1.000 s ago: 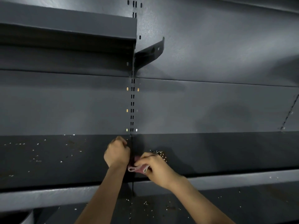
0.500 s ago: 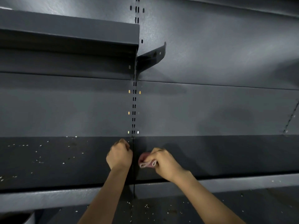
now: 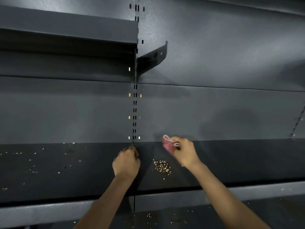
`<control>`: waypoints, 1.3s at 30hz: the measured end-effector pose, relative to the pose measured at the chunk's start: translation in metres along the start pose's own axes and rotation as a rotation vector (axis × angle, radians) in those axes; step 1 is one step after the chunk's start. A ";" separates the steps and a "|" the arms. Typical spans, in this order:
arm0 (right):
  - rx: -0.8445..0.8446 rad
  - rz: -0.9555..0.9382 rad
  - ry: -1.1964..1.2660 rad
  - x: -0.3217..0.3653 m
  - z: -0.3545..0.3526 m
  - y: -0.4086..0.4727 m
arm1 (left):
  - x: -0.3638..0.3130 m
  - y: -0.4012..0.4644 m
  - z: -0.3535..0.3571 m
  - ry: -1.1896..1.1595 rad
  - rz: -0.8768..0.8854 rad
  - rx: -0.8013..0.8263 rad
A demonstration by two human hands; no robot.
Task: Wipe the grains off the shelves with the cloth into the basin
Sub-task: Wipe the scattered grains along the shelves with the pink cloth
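Between the two hands, slightly nearer the front edge of the shelf (image 3: 231,162) than either, lies a small heap of grains (image 3: 162,166). It is a compact mound with no clear long axis, sitting just right of the seam where two shelf panels meet. The right hand (image 3: 184,152) is curled around a bunched pink cloth (image 3: 168,144), pinching it near the back wall, behind and to the right of the heap. The left hand (image 3: 126,162) is closed into a fist on the shelf at the seam, just left of the heap; whether it holds anything cannot be told.

The cloth hand is the one that matters: the heap lies forward and to the left of it, so a pull toward the front edge would likely carry the grains off the shelf. No basin shows in view, so where the grains would fall cannot be judged.

Left of the fist, loose grains (image 3: 33,169) are scattered thinly across the neighbouring panel, well apart from the cloth. More specks (image 3: 149,215) lie on the lower shelf, below and between the forearms.
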State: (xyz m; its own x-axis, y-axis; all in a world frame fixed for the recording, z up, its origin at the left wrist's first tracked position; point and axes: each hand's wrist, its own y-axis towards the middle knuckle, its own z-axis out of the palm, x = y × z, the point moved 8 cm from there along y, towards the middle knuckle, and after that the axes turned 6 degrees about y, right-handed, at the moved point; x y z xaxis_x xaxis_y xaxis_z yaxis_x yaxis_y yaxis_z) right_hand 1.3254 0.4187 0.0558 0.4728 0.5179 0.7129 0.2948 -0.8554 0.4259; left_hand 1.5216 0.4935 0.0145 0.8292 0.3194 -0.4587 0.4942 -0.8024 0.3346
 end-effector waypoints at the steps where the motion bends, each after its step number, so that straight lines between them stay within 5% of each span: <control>1: -0.043 0.062 -0.017 -0.017 -0.008 0.008 | -0.004 0.003 0.002 0.014 0.013 0.014; 9: -0.159 0.463 -0.198 -0.130 -0.023 0.041 | -0.018 0.033 0.010 0.029 0.046 0.012; 13: 0.046 0.316 -0.262 -0.106 0.008 0.051 | -0.008 0.041 0.019 0.048 0.007 0.022; 19: 0.428 0.115 -0.040 -0.047 0.053 0.040 | -0.009 0.047 0.021 0.112 0.076 -0.019; 25: -0.044 0.187 -0.245 -0.086 -0.004 0.089 | -0.008 0.060 0.018 0.127 0.087 -0.073; 31: 0.109 0.305 -0.490 -0.113 0.017 0.094 | -0.007 0.064 0.018 0.147 0.096 -0.100; 37: 0.418 0.209 0.093 -0.078 0.041 0.075 | -0.009 0.063 0.020 0.154 0.130 -0.102; 39: 0.317 0.110 0.035 -0.071 0.035 0.085 | -0.007 0.064 0.018 0.159 0.119 -0.114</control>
State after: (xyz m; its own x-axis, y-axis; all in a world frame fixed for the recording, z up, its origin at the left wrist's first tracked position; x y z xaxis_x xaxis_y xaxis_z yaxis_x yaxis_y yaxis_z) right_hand 1.3457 0.3093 0.0215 0.4892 0.4175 0.7657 0.4900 -0.8579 0.1547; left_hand 1.5432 0.4306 0.0240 0.9096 0.3085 -0.2783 0.4093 -0.7798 0.4737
